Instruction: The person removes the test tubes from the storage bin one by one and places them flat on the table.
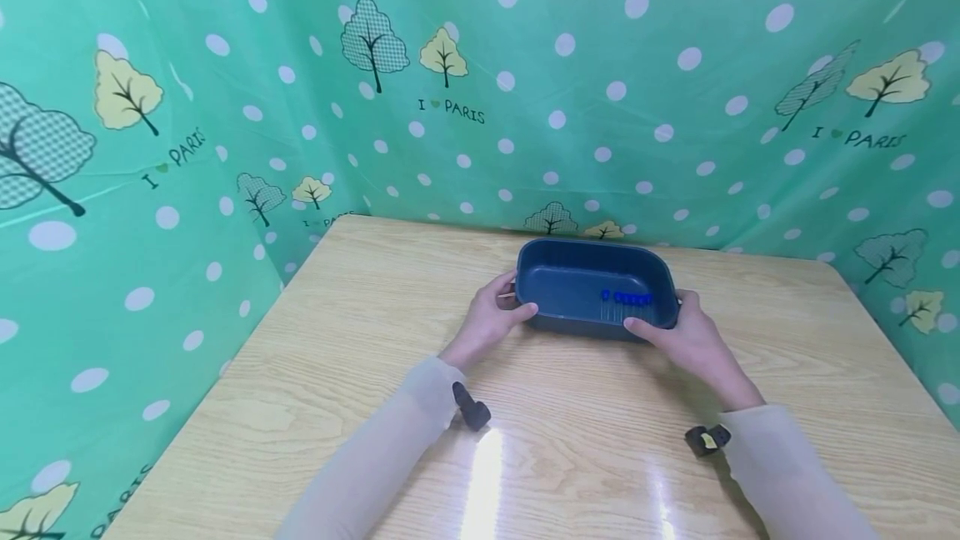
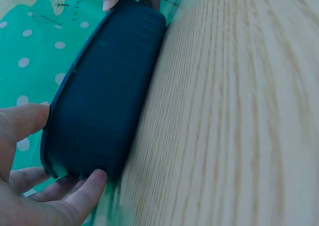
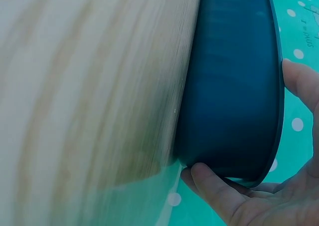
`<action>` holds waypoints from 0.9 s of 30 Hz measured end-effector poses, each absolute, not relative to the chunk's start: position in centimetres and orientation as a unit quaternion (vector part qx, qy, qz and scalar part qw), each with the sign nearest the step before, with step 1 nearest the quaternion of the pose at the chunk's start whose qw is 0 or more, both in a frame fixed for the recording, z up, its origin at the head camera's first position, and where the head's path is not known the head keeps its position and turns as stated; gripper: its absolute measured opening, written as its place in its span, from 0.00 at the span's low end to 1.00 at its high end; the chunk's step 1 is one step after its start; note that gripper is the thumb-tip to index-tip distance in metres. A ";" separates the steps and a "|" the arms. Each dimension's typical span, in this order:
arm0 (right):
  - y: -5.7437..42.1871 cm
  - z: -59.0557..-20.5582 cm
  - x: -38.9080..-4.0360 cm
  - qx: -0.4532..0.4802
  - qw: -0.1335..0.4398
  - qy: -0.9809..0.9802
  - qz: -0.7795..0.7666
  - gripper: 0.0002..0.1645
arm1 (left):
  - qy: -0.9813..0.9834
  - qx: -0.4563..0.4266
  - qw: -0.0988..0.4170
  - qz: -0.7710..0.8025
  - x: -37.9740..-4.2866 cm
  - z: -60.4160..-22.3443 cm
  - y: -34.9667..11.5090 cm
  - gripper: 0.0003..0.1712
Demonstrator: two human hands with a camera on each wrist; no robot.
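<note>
A dark blue rectangular basin (image 1: 570, 290) with rounded corners sits near the back of the table. My left hand (image 1: 491, 315) grips its left end, thumb at the near rim and fingers against the end wall. At the right end, my right hand (image 1: 686, 336) holds it the same way, thumb on the rim. In the left wrist view the outer wall of the basin (image 2: 102, 86) faces me, and the right wrist view shows its other end (image 3: 229, 86). Inside, toward the right, several small bright blue pieces (image 1: 633, 299) lie in a row, with pale thin lines below them.
The wood-grain table (image 1: 360, 357) spreads around the basin. Behind it and at the left hangs a green dotted cloth (image 1: 450, 157) with printed trees, close to the table's back edge. Black straps with small devices (image 1: 471, 408) are on both wrists.
</note>
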State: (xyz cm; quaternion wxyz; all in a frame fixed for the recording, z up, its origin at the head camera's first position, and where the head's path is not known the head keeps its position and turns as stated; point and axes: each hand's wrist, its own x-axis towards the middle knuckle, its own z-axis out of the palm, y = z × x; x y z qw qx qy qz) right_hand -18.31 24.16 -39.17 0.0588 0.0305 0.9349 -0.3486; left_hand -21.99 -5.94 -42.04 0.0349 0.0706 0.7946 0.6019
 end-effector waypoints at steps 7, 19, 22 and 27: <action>24.0 -39.3 -18.4 0.027 0.058 0.936 -0.347 0.73 | 0.792 0.069 0.034 0.606 -21.9 -42.0 -6.2 0.42; 23.7 -39.4 -18.4 0.019 0.054 0.935 -0.349 0.73 | 0.796 0.066 0.037 0.600 -22.0 -42.1 -6.7 0.42; 23.6 -39.3 -18.3 0.016 0.052 0.935 -0.350 0.72 | 0.797 0.064 0.038 0.599 -21.8 -42.0 -6.9 0.42; 23.5 -39.3 -18.3 0.017 0.052 0.935 -0.349 0.73 | 0.794 0.063 0.039 0.603 -21.8 -41.9 -7.0 0.42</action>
